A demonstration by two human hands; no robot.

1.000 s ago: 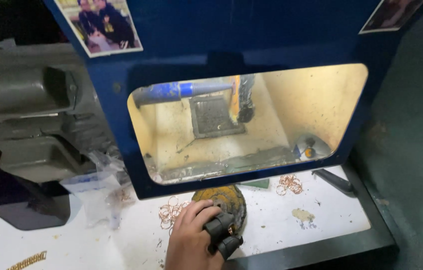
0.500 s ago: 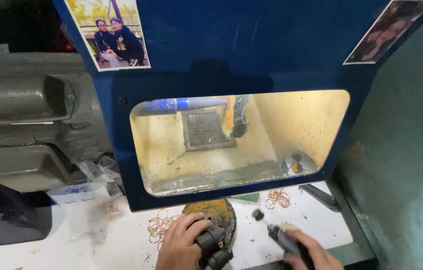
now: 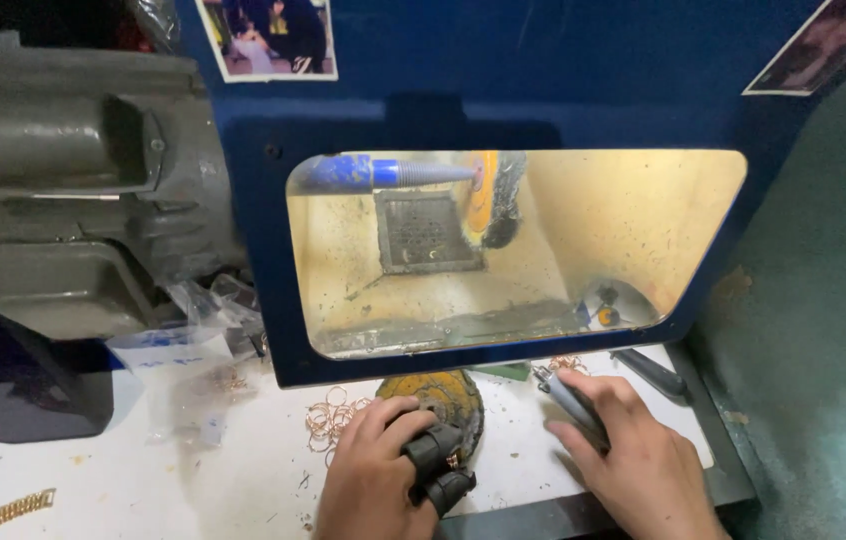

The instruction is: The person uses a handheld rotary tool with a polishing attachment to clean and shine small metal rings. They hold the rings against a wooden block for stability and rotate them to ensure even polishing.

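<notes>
Pliers (image 3: 571,400) are lying gripped under the right hand (image 3: 633,460) on the white bench (image 3: 123,480), while the left hand (image 3: 378,480), black-capped fingers curled, is pressing a round pad (image 3: 438,395) beside it.

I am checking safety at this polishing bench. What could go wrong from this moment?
1. The left hand, two fingers in black covers, rests beside the round dirty pad; small copper rings lie loose nearby and could be swept off.
2. The right hand grips a pointed grey tool; its tip may scatter the rings by it.
3. The polishing wheel sits unshielded behind the opening.
</notes>
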